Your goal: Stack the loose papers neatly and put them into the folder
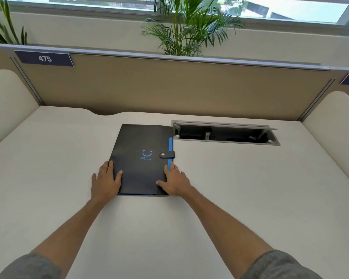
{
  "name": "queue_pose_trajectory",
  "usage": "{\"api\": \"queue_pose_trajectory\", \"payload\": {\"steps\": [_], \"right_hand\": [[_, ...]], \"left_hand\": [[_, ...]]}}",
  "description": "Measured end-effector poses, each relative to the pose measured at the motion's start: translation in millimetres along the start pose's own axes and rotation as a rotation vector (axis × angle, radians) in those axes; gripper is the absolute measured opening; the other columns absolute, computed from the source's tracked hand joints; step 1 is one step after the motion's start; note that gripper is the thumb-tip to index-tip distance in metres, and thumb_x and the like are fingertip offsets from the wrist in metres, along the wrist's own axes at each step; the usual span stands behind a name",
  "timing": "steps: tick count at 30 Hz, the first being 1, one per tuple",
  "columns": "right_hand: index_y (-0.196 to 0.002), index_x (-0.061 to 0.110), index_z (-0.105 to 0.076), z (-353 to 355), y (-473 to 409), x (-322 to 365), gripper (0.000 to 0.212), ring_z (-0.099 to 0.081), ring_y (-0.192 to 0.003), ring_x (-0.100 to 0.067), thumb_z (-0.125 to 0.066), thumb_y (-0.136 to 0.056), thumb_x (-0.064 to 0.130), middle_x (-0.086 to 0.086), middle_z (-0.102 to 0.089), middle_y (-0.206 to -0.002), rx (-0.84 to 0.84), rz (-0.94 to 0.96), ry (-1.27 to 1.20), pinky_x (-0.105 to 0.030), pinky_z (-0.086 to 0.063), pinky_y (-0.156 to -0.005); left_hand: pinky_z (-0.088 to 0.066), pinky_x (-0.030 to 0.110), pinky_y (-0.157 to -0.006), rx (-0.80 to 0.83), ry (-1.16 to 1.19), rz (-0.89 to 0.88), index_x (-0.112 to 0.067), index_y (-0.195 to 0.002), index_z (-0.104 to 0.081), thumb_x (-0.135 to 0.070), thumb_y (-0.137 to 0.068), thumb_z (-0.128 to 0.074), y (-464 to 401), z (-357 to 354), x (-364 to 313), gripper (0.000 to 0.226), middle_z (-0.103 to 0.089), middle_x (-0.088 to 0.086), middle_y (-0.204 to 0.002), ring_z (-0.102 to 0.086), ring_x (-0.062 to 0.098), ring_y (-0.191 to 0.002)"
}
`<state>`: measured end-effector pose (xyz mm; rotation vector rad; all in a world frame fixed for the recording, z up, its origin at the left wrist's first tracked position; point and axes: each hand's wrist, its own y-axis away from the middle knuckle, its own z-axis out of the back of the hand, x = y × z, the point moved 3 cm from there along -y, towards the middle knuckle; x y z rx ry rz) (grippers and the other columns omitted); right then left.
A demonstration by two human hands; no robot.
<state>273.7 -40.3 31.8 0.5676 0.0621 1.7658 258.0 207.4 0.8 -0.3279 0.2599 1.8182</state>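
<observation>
Framing the moment: the folder is seen closed and flat, and no loose papers are visible anywhere, so the task is judged at or near its end.
Left hand point(106, 181): laid flat with fingers spread, half on the surface and half on the folder's near left corner, thumb resting on the cover; nothing is pinched.
Right hand point(174, 181): laid flat and spread over the near right corner, fingertips touching the blue strip; nothing is gripped.
Folder point(141, 158): set on the surface point(250, 188) centre, its far right corner just beside the cable hatch.
Snap tab point(166, 154): appears fastened across the blue edge point(170, 150); whether the stud is fully seated cannot be told.
Risk, papers: sheets may be caught or creased at the blue edge if they were pushed in unevenly.
Risk, sliding: uneven pressure from either hand could skew the folder on the smooth surface.
Cable hatch point(226, 133): it lies open; a forward push could tip the folder's corner into it.
</observation>
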Motion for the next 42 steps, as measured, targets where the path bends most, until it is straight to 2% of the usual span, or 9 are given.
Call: {"api": "queue_pose_trajectory", "payload": {"steps": [10,22,28,31,36,42], "right_hand": [[-0.155,0.010,-0.008,11,-60,4,0.078,-0.004,-0.151,-0.028,-0.039,-0.098,0.053,-0.013,0.003,-0.164,-0.011,-0.012,0.065,-0.046,-0.017,-0.120],[-0.155,0.010,-0.011,27,-111,3,0.078,-0.006,-0.151,-0.030,-0.040,-0.097,0.053,-0.014,0.000,-0.164,-0.042,-0.012,0.072,-0.045,-0.019,-0.119],[-0.155,0.010,-0.014,32,-123,2,0.078,-0.008,-0.150,-0.030,-0.043,-0.097,0.053,-0.013,-0.003,-0.164,-0.061,-0.015,0.057,-0.046,-0.020,-0.119],[-0.155,0.011,-0.011,34,-120,2,0.079,-0.005,-0.151,-0.028,-0.044,-0.097,0.053,-0.011,-0.001,-0.165,-0.057,-0.023,-0.001,-0.045,-0.018,-0.120],[-0.156,0.017,-0.007,33,-101,-8,0.081,-0.004,-0.152,-0.023,-0.036,-0.095,0.062,-0.004,0.000,-0.165,-0.173,0.005,-0.096,-0.044,-0.017,-0.120],[-0.156,0.020,-0.010,48,-73,-20,0.079,-0.010,-0.152,-0.023,-0.035,-0.095,0.063,-0.003,-0.007,-0.165,-0.255,0.061,-0.122,-0.043,-0.016,-0.120]], "left_hand": [[-0.027,0.051,-0.113,0.001,-0.087,-0.045,-0.006,-0.148,-0.029,-0.040,-0.100,-0.033,-69,0,-1,0.059,-0.031,0.013,-0.155,-0.029,0.029,-0.142],[-0.030,0.053,-0.110,-0.001,-0.084,-0.062,-0.004,-0.147,-0.030,-0.038,-0.101,-0.034,-125,-2,-9,0.057,-0.033,0.015,-0.153,-0.029,0.032,-0.141],[-0.028,0.053,-0.110,-0.003,-0.065,-0.038,-0.006,-0.148,-0.030,-0.040,-0.101,-0.033,-135,-2,-12,0.058,-0.033,0.013,-0.154,-0.030,0.031,-0.141],[-0.033,0.053,-0.108,-0.011,-0.040,-0.036,-0.005,-0.144,-0.035,-0.039,-0.100,-0.035,-132,2,-14,0.055,-0.039,0.015,-0.149,-0.036,0.033,-0.136],[-0.032,0.055,-0.108,-0.064,-0.042,-0.042,-0.005,-0.144,-0.035,-0.038,-0.101,-0.033,-123,11,-19,0.053,-0.039,0.016,-0.149,-0.036,0.034,-0.137],[-0.029,0.054,-0.112,-0.152,-0.088,-0.187,-0.007,-0.145,-0.036,-0.039,-0.101,-0.035,-97,26,-38,0.056,-0.037,0.015,-0.152,-0.034,0.033,-0.140]]}}
